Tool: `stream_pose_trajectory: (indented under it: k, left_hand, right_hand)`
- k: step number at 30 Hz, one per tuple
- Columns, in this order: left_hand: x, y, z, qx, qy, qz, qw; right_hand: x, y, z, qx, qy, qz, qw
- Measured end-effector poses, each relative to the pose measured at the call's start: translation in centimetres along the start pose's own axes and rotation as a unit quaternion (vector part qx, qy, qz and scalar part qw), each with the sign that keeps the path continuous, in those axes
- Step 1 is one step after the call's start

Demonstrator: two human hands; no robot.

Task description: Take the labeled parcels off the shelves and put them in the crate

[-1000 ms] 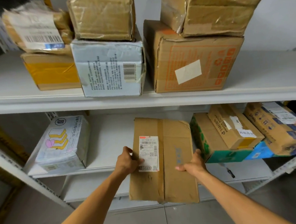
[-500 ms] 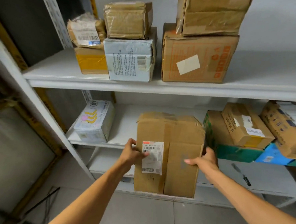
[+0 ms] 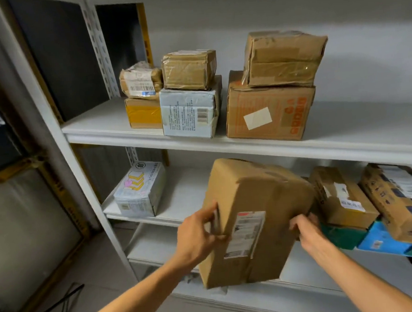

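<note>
Obs.: brown cardboard parcel (image 3: 250,220) is held in the air in front of the middle shelf (image 3: 178,198), tilted, top leaning toward 1 o'clock. Its white shipping label (image 3: 249,232) faces us.

Left hand (image 3: 197,236) clasps the parcel's 9 o'clock edge, thumb and fingers pinching across the corner; finger detail is blurred. Right hand (image 3: 306,229) grips the 3 o'clock edge low down, fingers wrapped round toward the back.

Crate is not in view. We cannot tell whether the parcel's bottom edge clears the lower board.

Handling estimate: large box, taped seams, walls creased and slightly bowed. We judge it stiff enough to carry but soft at the panels, so we would squeeze at edges and corners, not mid-face. Weight is unknown; the two-handed grip suggests moderate. The tape is likely slick, so we would keep fingers on bare card. A hand under the 6 o'clock end would be safer for lowering.

Neighbours: white printed box (image 3: 139,191) at 9 o'clock, brown parcels (image 3: 340,196) just beside at 3 o'clock, stacked boxes (image 3: 269,108) at 12 o'clock.
</note>
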State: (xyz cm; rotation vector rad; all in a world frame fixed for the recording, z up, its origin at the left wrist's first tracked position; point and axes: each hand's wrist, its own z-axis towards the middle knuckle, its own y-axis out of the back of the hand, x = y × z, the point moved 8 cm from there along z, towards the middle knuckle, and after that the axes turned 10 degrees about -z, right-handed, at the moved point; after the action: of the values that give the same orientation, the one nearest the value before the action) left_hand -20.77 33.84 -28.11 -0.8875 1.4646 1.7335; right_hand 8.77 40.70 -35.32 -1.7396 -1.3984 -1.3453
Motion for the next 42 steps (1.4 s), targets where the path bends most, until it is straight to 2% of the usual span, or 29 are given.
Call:
stream_pose_trajectory:
  k: [1, 3, 8, 10, 12, 16, 19, 23, 26, 29, 32, 35, 37, 40, 42]
  left_hand:
    - [-1.1, -0.5, -0.1, -0.001, -0.030, 0.047, 0.998]
    - [-1.9, -1.5, -0.1, 0.005, -0.045, 0.036, 0.998]
    - [-0.5, -1.0, 1.2, 0.024, 0.001, -0.157, 0.987]
    - [0.9, -0.6, 1.5, 0.057, 0.042, -0.257, 0.964]
    - [2.5, -0.4, 1.8, 0.100, 0.070, -0.358, 0.926]
    - [7.5, 0.0, 2.3, 0.096, 0.164, -0.436, 0.879]
    - [10.8, -0.6, 2.0, 0.094, 0.222, -0.471, 0.848]
    - [13.9, -0.9, 0.8, 0.063, 0.293, -0.485, 0.821]
    - [14.7, -0.9, 0.3, 0.059, 0.317, -0.464, 0.825]
    - [14.6, -0.2, 0.7, 0.041, 0.321, -0.416, 0.850]
    - [13.1, 1.2, 1.7, 0.047, 0.307, -0.359, 0.880]
    - [12.1, 2.8, 2.7, 0.033, 0.304, -0.368, 0.878]
    - [11.3, 3.8, 3.9, 0.014, 0.282, -0.388, 0.877]
    - [9.4, 5.0, 5.3, 0.020, 0.251, -0.363, 0.897]
    - [8.2, 5.1, 6.0, 0.038, 0.233, -0.350, 0.907]
  right_hand:
    - [-0.2, 0.2, 0.4, -0.001, -0.007, 0.011, 1.000]
    - [-0.6, 0.3, 0.6, 0.005, -0.023, 0.020, 1.000]
    - [-1.1, -0.3, -0.4, 0.027, -0.028, 0.034, 0.999]
    - [-1.2, -0.3, -0.9, 0.020, -0.033, 0.020, 0.999]
    - [-1.2, -0.4, -1.9, 0.015, -0.022, 0.000, 1.000]
    - [0.5, -1.5, -3.9, 0.053, 0.057, -0.053, 0.996]
    - [2.8, -2.9, -6.0, 0.134, 0.148, -0.131, 0.971]
    - [3.3, -4.4, -8.5, 0.213, 0.201, -0.169, 0.941]
    - [3.7, -5.0, -8.8, 0.240, 0.218, -0.185, 0.928]
    - [4.4, -5.6, -8.3, 0.273, 0.212, -0.189, 0.919]
    - [4.2, -5.2, -6.7, 0.297, 0.127, -0.105, 0.940]
    - [3.2, -4.9, -6.0, 0.339, 0.057, -0.083, 0.935]
    - [3.1, -4.7, -6.0, 0.333, 0.046, -0.095, 0.937]
    - [2.4, -4.0, -4.6, 0.270, 0.009, -0.002, 0.963]
    - [2.7, -3.9, -4.3, 0.252, 0.012, 0.037, 0.967]
